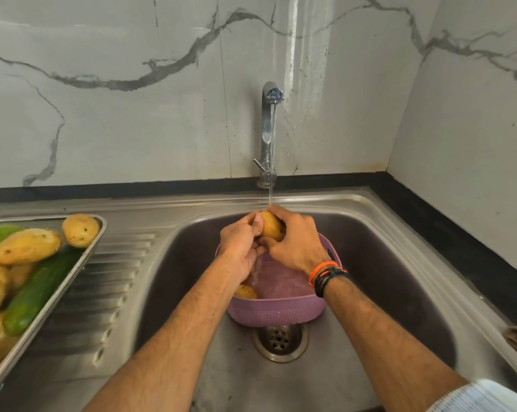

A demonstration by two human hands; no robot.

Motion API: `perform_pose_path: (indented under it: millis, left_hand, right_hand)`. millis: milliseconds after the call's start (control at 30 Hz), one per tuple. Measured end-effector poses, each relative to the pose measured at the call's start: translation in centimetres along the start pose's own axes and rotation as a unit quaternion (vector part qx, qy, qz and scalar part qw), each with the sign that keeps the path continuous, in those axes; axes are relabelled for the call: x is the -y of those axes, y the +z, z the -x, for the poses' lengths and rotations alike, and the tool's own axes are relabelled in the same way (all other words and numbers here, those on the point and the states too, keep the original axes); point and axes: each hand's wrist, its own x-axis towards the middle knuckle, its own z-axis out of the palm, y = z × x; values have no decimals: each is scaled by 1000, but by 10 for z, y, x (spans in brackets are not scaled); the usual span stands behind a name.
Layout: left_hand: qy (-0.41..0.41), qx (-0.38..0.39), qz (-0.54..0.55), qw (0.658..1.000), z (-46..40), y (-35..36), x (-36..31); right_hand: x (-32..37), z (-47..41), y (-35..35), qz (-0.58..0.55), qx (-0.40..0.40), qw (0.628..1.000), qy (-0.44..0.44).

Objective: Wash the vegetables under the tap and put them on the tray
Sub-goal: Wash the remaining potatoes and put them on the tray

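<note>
Steel sink (370,263), drain (280,340) at its near middle. Steel tray (82,263) on the drainboard at the sink's left edge: washed potatoes (24,246) and a cucumber (36,292) lie in it. Purple basket (276,312) sits in the basin above the drain, one potato (245,292) at its left wall. Tap (267,132) at the back edge, running. Left hand (241,248) and right hand (296,242) together grip a yellow-brown potato (270,226) under the stream, over the basket. Orange and dark wristbands (325,275) on the right wrist.

Two bare forearms, hairy. Right wrist (325,273): orange thread band beside dark beaded or braided cords, blurred. Above these bands, near elbow: pale ribbed sleeve cuff (483,396), possibly knit.
</note>
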Motion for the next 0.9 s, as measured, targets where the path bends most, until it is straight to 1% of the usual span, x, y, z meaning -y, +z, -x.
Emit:
perform_pose_path:
  millis: [67, 167, 233, 333, 400, 500, 567, 767, 900]
  left_hand:
    - [-4, -9, 16, 1000, -1, 1, 1]
    - [-23, -31, 59, 997, -4, -1, 2]
    - [-34, -36, 86, 995, -6, -2, 3]
    - [-48, -18, 121, 991, -2, 1, 3]
    - [-54, -13, 132, 990, -2, 3, 3]
    - [-60, -22, 154, 986, -3, 3, 4]
    - [-67, -27, 166, 983, -5, 2, 4]
    - [-71, -12, 183, 980, -2, 6, 4]
    - [-69, -19, 187, 980, -6, 3, 6]
  right_hand:
    - [-1, 1, 0, -11, -5, 1000, 9]
    - [-3, 3, 4, -48, -42, 997, 42]
    - [-1, 3, 7, -58, -58, 995, 48]
    - [1, 2, 6, -60, -44, 996, 39]
    - [1, 2, 6, -50, -43, 997, 37]
    - [-3, 3, 8, -81, -84, 991, 60]
    - [-2, 3, 10, -89, -94, 989, 70]
    - [-2, 0, 8, -81, -56, 994, 50]
    - [-2, 2, 11, -82, -91, 991, 62]
